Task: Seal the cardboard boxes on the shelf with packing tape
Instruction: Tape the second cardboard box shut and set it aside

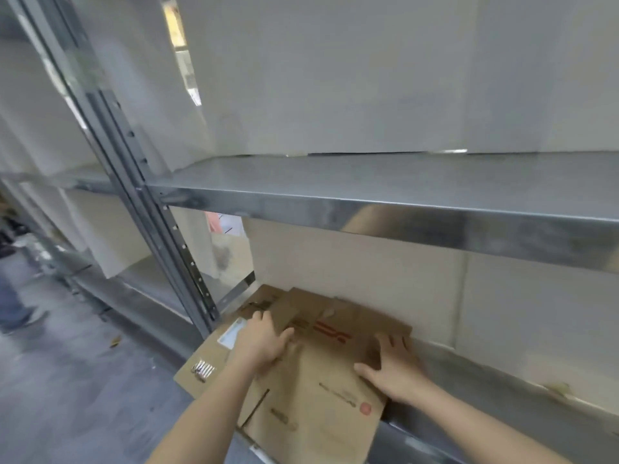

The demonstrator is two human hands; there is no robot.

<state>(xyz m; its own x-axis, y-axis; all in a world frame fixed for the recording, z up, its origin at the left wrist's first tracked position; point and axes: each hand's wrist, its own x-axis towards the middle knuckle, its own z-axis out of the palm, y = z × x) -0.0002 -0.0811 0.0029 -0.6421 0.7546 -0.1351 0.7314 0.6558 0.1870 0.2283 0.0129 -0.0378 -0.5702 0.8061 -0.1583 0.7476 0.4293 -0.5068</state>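
Note:
A flattened brown cardboard box (315, 406) with red print lies on the lower metal shelf (469, 380), its front part hanging over the shelf edge. My left hand (259, 343) rests on its left side, fingers laid over a raised flap. My right hand (395, 366) presses flat on the right side of the cardboard, fingers spread. A white label (231, 334) sits on the cardboard left of my left hand. No packing tape is in view.
An upper metal shelf (385, 199) juts out above the box. A grey slotted upright post (147, 202) stands to the left. White panels back the shelves. Grey floor (67, 396) lies at the left, where a person's legs (13, 303) stand.

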